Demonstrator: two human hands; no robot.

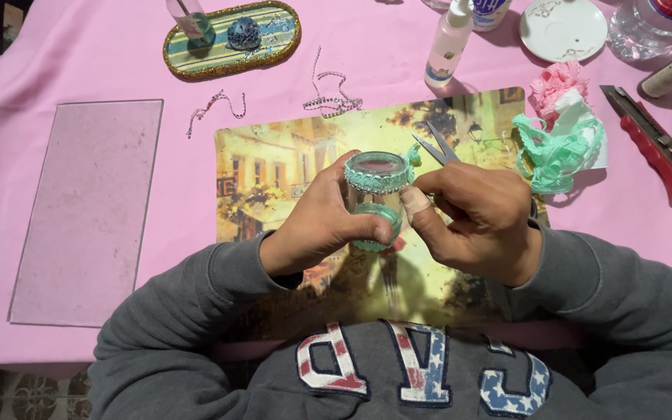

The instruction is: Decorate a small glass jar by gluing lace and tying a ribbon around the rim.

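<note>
Jar: a small glass jar (pixel 377 190) with a band of mint-green lace and a beaded strip round its rim sits between the two hands, lifted just above the picture placemat (pixel 289 155), near the middle of the scene.
Left hand: the left hand (pixel 322 222) wraps the jar from the left, fingers curled round its body and the thumb across its lower part.
Right hand: the right hand (pixel 480 222) is just right of the jar, its thumb pressed against the trim at the rim; the other fingers are folded over the handles of the scissors (pixel 437 148), whose blades point away to the far left. Fingers closed, not spread.
Lace: a loose heap of mint-green lace (pixel 558 152) lies right of the hands, beside a pink frilled ribbon (pixel 558 82).
Far right: a red utility knife (pixel 655 144).
Far side: a white glue bottle (pixel 449 43), a white saucer (pixel 563 29), a gold-edged oval tray (pixel 231 39).
Left: a clear rectangular sheet (pixel 87 210) on the pink tablecloth (pixel 79 62), well apart from the hands.
</note>
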